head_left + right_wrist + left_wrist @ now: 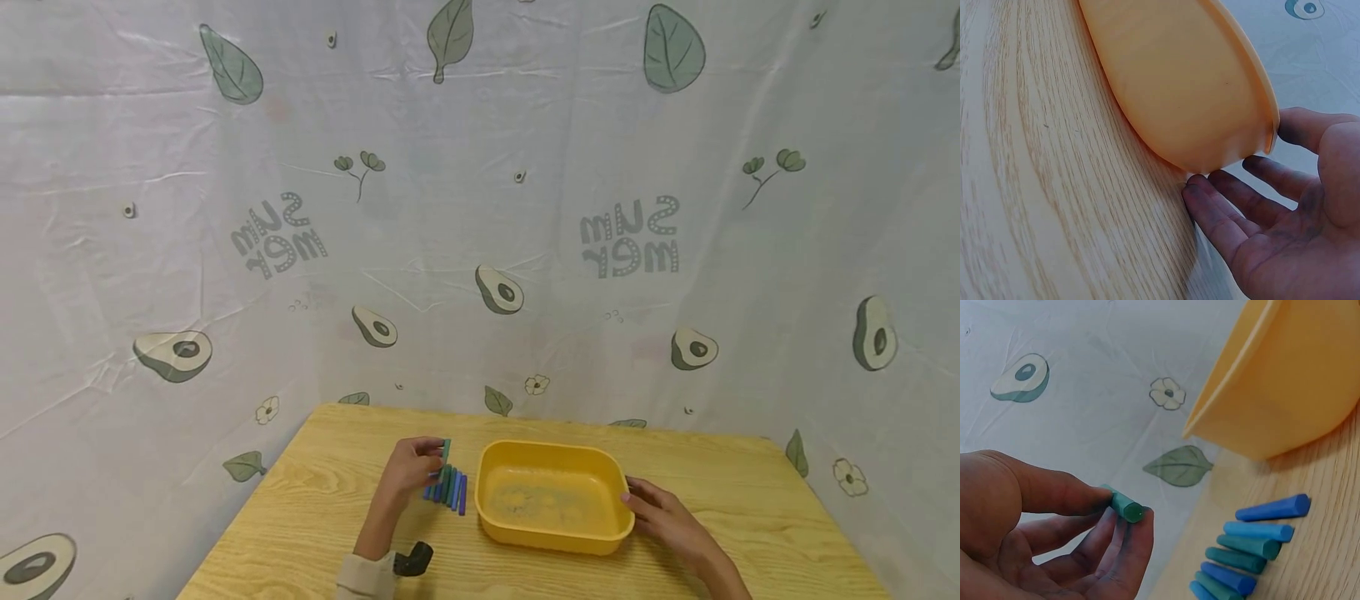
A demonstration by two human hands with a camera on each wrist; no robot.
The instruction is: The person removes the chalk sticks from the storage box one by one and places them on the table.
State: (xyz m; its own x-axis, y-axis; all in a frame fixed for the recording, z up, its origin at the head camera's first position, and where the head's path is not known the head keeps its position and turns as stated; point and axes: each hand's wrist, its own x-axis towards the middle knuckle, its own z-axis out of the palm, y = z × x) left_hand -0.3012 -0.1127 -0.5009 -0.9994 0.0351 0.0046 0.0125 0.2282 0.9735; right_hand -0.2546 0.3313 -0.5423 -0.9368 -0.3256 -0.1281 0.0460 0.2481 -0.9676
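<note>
My left hand [411, 468] pinches a green pastel stick [1125, 505] between thumb and fingers, raised above the table. Below it, several blue and green pastel sticks [1244, 545] lie side by side in a row, just left of a yellow plastic basin [555, 540]. Grey smudges mark the basin's floor, and no sticks show inside it. At the basin's right end, my right hand [670, 523] holds the side, thumb at the rim and fingers against the outer wall [1179, 94]. Dark smudges show on the fingers of both hands.
Everything stands on a light wood-grain table [300, 517]. Behind it and at both sides hangs a pale sheet [450, 208] printed with avocados, leaves and flowers. A black device [413, 559] sits at my left wrist, by the sleeve.
</note>
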